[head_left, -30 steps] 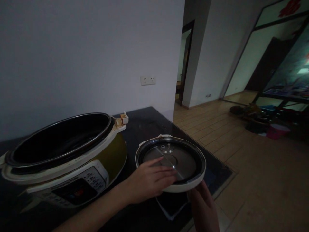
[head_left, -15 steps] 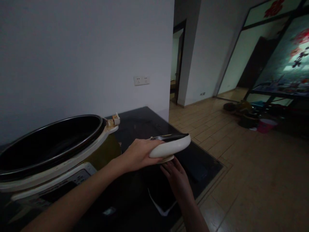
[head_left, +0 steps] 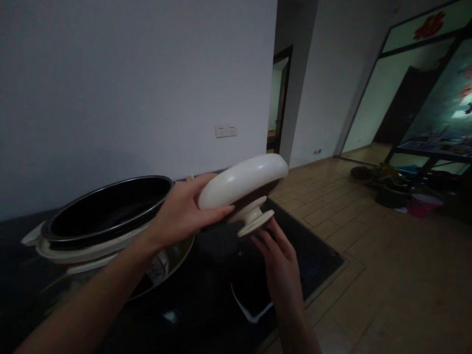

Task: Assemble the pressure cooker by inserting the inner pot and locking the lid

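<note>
A white, thick-rimmed round lid (head_left: 243, 177) is held tilted above the dark table, its spool-shaped knob (head_left: 256, 221) pointing down toward me. My left hand (head_left: 188, 206) grips the rim at its left side, thumb underneath and fingers over the far edge. At the knob's lower disc, the curled fingertips of my right hand (head_left: 278, 248) hold the edge. Left of the lid stands a large cooker (head_left: 110, 253) with its top open and a black inner pot (head_left: 121, 211) inside. My left forearm covers part of the cooker's front.
The glossy black tabletop (head_left: 206, 305) reflects the cooker and ends at a corner on the right. A wall socket (head_left: 225, 131) is set in the pale wall behind. Tiled floor (head_left: 391, 275) lies beyond, with a pink bucket (head_left: 424, 205) and dark tubs farther off.
The lid has been raised and its underside tipped away, so the knob now shows. My right fingers have stayed at the knob. The view has shifted slightly left.
</note>
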Demonstrator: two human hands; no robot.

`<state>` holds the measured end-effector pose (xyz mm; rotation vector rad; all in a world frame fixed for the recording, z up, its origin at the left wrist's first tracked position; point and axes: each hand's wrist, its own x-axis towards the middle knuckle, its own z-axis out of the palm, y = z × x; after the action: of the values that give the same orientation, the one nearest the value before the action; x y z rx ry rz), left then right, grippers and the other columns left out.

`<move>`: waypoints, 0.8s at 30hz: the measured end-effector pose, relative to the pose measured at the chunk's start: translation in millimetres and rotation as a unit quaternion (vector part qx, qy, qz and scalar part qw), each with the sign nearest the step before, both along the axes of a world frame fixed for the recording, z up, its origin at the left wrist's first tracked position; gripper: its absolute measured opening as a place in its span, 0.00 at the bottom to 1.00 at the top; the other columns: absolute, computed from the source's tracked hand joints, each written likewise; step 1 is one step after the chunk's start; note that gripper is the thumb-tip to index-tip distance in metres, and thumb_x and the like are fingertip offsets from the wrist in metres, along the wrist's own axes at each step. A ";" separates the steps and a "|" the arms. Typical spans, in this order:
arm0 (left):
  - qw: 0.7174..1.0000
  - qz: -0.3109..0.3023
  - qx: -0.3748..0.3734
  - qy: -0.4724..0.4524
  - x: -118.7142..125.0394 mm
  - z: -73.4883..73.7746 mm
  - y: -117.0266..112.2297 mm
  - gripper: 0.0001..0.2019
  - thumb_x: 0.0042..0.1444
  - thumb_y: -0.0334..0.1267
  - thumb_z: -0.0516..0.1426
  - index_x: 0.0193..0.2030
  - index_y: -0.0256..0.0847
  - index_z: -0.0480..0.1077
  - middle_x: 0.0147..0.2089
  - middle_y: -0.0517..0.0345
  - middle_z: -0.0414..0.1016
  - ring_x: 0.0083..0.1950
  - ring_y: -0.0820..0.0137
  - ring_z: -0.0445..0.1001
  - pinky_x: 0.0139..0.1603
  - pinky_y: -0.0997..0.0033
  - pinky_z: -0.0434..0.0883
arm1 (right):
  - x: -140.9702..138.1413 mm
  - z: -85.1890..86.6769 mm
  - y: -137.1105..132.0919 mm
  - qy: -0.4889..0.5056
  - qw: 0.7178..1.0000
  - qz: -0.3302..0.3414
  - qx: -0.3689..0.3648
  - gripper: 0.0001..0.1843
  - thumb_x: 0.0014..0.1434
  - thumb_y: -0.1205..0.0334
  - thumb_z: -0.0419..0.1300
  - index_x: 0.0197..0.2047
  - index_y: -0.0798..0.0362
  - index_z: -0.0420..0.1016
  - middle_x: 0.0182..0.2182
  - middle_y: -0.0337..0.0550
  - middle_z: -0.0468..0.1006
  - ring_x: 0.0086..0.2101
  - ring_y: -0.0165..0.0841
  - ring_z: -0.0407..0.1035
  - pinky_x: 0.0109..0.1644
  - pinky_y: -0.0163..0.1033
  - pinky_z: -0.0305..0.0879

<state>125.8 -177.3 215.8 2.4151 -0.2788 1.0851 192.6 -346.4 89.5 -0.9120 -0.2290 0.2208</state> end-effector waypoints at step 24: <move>0.760 0.081 -0.362 -0.534 -85.2 35.8 30.5 0.18 0.51 0.42 0.63 0.47 0.42 0.66 0.46 0.57 0.74 0.46 0.67 0.76 0.51 0.64 0.73 | -85.9 245.6 158.5 -0.560 0.723 -0.279 -0.294 0.23 0.68 0.50 0.41 0.54 0.60 0.60 0.49 0.58 0.67 0.52 0.48 0.64 0.52 0.55 0.60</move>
<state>40.6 -146.8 251.7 0.9565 0.0270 2.0795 106.7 -187.8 335.1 -1.6287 -1.0308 -0.9360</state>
